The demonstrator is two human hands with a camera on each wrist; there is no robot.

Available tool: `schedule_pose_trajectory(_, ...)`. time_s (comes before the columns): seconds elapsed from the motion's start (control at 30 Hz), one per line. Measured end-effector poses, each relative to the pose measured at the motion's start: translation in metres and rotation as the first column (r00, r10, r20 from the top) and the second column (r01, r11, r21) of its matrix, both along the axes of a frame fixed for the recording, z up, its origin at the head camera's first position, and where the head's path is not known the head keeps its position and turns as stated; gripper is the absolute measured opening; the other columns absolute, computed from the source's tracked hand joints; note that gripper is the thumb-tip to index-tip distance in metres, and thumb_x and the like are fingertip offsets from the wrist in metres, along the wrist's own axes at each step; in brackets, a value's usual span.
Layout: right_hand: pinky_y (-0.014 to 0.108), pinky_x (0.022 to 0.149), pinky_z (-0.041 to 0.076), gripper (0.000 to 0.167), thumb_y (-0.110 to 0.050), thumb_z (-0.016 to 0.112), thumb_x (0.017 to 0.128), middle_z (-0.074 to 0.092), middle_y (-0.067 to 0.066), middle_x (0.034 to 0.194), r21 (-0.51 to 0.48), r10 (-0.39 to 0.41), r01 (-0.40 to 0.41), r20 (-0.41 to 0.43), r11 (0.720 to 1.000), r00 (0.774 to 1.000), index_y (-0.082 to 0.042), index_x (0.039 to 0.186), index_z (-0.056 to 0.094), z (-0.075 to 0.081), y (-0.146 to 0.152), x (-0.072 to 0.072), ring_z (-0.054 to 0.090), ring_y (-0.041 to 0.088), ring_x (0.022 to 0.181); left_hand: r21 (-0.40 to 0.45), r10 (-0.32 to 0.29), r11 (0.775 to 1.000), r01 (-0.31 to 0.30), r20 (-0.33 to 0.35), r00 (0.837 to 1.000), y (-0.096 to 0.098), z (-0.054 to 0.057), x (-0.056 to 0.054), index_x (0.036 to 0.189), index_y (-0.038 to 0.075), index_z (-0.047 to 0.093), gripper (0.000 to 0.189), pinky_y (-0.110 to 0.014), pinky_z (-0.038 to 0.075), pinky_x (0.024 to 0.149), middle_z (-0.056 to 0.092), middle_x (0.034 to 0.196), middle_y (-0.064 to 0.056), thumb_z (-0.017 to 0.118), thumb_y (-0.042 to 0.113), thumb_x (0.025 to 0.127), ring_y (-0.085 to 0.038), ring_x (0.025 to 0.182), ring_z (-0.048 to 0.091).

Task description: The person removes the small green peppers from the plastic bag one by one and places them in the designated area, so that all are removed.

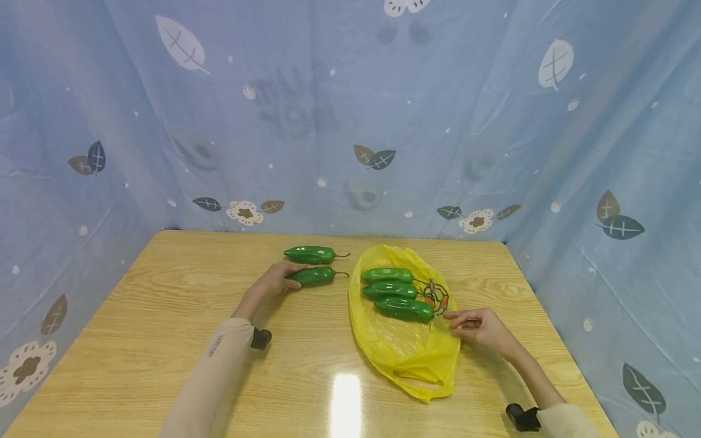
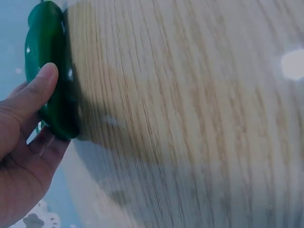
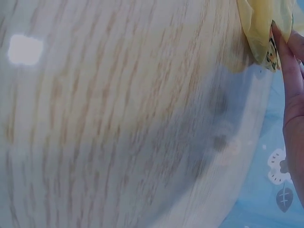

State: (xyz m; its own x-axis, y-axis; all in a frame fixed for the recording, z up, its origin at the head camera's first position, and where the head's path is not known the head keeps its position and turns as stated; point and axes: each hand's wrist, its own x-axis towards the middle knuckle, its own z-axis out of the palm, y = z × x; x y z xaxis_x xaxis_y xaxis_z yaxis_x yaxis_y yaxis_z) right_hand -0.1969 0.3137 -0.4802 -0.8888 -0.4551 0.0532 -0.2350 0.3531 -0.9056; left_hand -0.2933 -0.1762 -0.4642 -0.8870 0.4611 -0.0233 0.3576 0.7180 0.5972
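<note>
My left hand grips a green pepper by its tip end, the thumb on one side and fingers on the other. Its thin stem points right. Just behind lies another green pepper on the table. To the right, a yellow plastic bag is spread flat, with three green peppers lying side by side on it. At the bag's right edge, my right hand pinches the plastic between thumb and fingers. Dark and orange loops show beside the pepper stems.
The wooden table carries a bright light reflection near its front. Blue patterned cloth hangs behind the table and along both sides. A dark wrist device sits on the right wrist, and another on the left.
</note>
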Motion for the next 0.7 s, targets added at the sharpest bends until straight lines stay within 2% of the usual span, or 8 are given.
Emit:
schedule_pose_trajectory(0.13, 0.029, 0.075, 0.057, 0.01, -0.003, 0.068, 0.087, 0.057, 0.033, 0.123, 0.01, 0.001, -0.001, 0.009, 1.0, 1.0, 0.004, 0.094, 0.07, -0.0006, 0.0002, -0.0001, 0.066, 0.011, 0.1, -0.008, -0.006, 1.0, 0.006, 0.001, 1.0, 0.0004, 0.0042, -0.0003, 0.133, -0.008, 0.048, 0.054, -0.055, 0.034, 0.105, 0.047, 0.133, -0.033, 0.069, 0.004, 0.085, -0.05, 0.125, 0.041)
schedule_pose_trajectory(0.27, 0.028, 0.076, 0.057, 0.01, -0.004, 0.069, 0.087, 0.057, 0.032, 0.123, 0.018, 0.001, -0.001, 0.011, 1.0, 1.0, 0.003, 0.093, 0.071, 0.0001, -0.0001, -0.0011, 0.066, 0.011, 0.101, -0.015, 0.02, 1.0, -0.019, 0.035, 0.999, 0.0, 0.009, -0.0017, 0.135, -0.007, 0.048, 0.054, -0.054, 0.034, 0.106, 0.043, 0.136, -0.034, 0.068, 0.0, 0.085, -0.049, 0.127, 0.038)
schedule_pose_trajectory(0.53, 0.028, 0.075, 0.057, 0.011, -0.004, 0.068, 0.087, 0.057, 0.032, 0.122, 0.022, 0.005, -0.006, 0.009, 1.0, 1.0, 0.004, 0.094, 0.071, 0.0, -0.0005, -0.0014, 0.066, 0.012, 0.102, -0.003, 0.08, 0.997, -0.08, 0.057, 0.995, -0.0021, 0.0095, -0.0035, 0.135, -0.003, 0.05, 0.055, -0.055, 0.034, 0.106, 0.045, 0.137, -0.03, 0.068, -0.005, 0.083, -0.048, 0.129, 0.038)
schedule_pose_trajectory(0.7, 0.028, 0.075, 0.057, 0.012, -0.004, 0.069, 0.087, 0.057, 0.032, 0.123, 0.028, 0.0, -0.001, 0.028, 1.0, 1.0, 0.004, 0.095, 0.071, 0.0, -0.0011, -0.0015, 0.067, 0.015, 0.1, 0.011, 0.092, 0.996, -0.093, 0.046, 0.995, -0.0035, 0.01, -0.0027, 0.133, -0.002, 0.053, 0.055, -0.053, 0.036, 0.105, 0.049, 0.134, -0.03, 0.071, -0.004, 0.081, -0.046, 0.126, 0.043)
